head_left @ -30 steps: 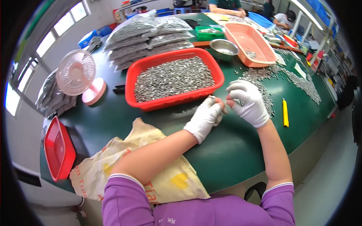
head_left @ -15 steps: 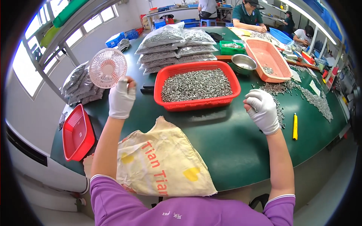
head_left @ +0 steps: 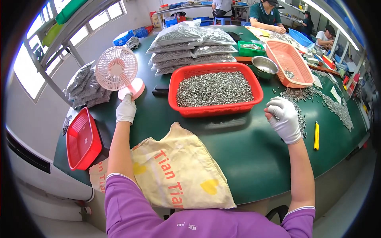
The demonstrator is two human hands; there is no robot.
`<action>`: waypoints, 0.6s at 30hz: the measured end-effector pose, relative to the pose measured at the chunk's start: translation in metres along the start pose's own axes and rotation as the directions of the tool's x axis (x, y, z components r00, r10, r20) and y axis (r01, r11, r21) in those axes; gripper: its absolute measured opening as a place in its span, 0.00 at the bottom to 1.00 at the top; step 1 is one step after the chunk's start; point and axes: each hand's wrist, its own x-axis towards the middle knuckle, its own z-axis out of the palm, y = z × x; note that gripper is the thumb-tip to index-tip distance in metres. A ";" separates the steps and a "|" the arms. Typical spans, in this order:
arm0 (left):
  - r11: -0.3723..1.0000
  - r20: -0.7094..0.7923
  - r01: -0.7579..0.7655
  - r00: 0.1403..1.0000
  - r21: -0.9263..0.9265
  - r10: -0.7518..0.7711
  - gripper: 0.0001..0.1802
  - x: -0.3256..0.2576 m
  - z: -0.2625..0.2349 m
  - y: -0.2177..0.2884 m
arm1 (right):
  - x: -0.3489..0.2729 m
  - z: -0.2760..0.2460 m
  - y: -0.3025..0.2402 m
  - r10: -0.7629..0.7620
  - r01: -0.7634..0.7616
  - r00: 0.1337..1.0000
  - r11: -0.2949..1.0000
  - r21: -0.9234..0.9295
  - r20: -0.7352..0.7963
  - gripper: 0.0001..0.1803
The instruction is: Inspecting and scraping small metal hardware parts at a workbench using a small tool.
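My left hand (head_left: 126, 109), in a white glove, reaches to the near edge of a small pink desk fan's (head_left: 137, 88) round base. Its fingers are drawn together against the base, their tips partly hidden. My right hand (head_left: 285, 119), also gloved with bare thumb and finger ends, hovers over the table right of the red basket, its fingers curled. What lies inside that grip is too small to make out. Between my hands stands a red basket (head_left: 216, 110) full of short metal pins (head_left: 214, 89). More loose pins (head_left: 305, 95) lie beyond and beside my right hand.
Stacked clear bags of metal parts (head_left: 174, 45) stand behind the basket. A steel bowl (head_left: 264, 65), peach basket (head_left: 287, 59) and green tray (head_left: 251, 48) sit far right; a yellow cutter (head_left: 316, 135) lies nearer. A cloth (head_left: 184, 166) hangs over the front edge; a red basket (head_left: 84, 139) stands left.
My left hand has gone from in front of the fan down to the near edge of its base, which now shows. The right hand stays curled above the table.
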 end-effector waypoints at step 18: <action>0.862 -0.342 -0.329 0.918 -0.385 0.198 0.03 -0.067 -0.078 0.038 | 0.006 0.032 -0.213 -0.573 0.249 0.744 0.714 0.655 0.342 0.23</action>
